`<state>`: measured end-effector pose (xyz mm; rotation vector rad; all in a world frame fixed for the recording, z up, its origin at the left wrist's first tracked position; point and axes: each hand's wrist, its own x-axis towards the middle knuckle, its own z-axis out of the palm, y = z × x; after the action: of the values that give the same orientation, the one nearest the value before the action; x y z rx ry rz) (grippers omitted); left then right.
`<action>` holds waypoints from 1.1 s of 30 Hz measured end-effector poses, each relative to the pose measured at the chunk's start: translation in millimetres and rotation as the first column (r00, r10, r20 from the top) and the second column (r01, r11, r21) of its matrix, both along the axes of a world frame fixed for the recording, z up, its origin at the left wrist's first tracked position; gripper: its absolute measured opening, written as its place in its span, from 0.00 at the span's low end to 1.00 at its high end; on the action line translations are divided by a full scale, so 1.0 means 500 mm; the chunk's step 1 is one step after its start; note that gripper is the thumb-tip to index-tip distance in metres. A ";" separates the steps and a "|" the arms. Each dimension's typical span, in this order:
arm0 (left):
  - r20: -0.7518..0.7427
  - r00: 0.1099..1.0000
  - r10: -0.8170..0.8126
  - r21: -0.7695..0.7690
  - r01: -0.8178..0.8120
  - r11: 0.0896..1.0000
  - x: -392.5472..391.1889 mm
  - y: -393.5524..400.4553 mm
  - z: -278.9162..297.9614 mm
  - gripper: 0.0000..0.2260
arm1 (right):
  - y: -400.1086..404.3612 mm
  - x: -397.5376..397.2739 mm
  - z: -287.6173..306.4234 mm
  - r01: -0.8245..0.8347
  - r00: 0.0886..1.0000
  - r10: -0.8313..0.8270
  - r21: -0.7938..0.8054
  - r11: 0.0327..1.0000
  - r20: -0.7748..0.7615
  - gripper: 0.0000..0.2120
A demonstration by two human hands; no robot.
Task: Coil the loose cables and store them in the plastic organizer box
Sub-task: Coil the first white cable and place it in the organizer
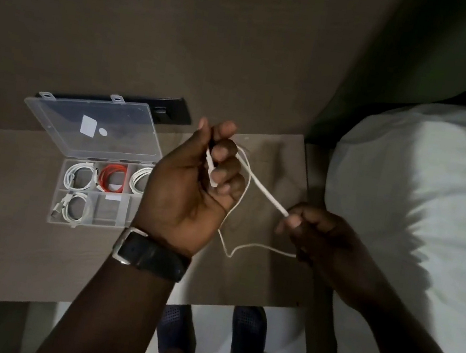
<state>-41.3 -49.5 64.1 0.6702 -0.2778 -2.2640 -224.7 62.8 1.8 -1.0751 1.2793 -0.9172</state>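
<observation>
A loose white cable [260,187] stretches between my two hands above the brown table [5,233]. My left hand [190,188] is raised at the centre, fingers curled around one end of it. Lower right, my right hand [317,234] pinches the cable farther along, and slack loops down below both hands. The clear plastic organizer box [88,222] lies open left of my left hand, its lid [93,128] tilted back. Three white coils and one orange coil [112,178] sit in separate compartments; my left hand partly covers one white coil.
A black strip [172,108] with a socket runs along the wall behind the box. A bed with a white pillow [421,204] borders the table on the right. Below the table's front edge, my feet in dark slippers [248,329] stand on a pale floor.
</observation>
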 end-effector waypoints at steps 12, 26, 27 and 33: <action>0.652 0.758 0.026 -0.420 0.333 0.844 -0.035 0.041 -0.081 0.15 | -0.072 0.016 0.099 -0.195 0.864 0.019 -0.299 0.934 -0.504 0.06; -0.101 0.987 -0.128 0.041 0.133 0.990 0.005 0.046 -0.062 0.19 | -0.130 0.088 0.004 0.189 0.976 -0.201 -0.133 0.973 -0.084 0.13; -0.144 0.983 -0.115 0.035 0.121 0.992 0.007 0.046 -0.062 0.18 | -0.119 0.095 -0.004 0.187 0.978 -0.194 -0.084 0.979 -0.076 0.15; -0.117 0.984 0.138 0.034 -0.135 0.990 0.031 0.011 -0.063 0.15 | -0.037 0.133 -0.017 -0.161 0.984 0.169 0.113 0.980 -0.064 0.15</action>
<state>-26.0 -44.3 32.4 0.5479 -0.1407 -2.1691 -158.0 44.0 -6.8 -1.1198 1.2645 -0.6819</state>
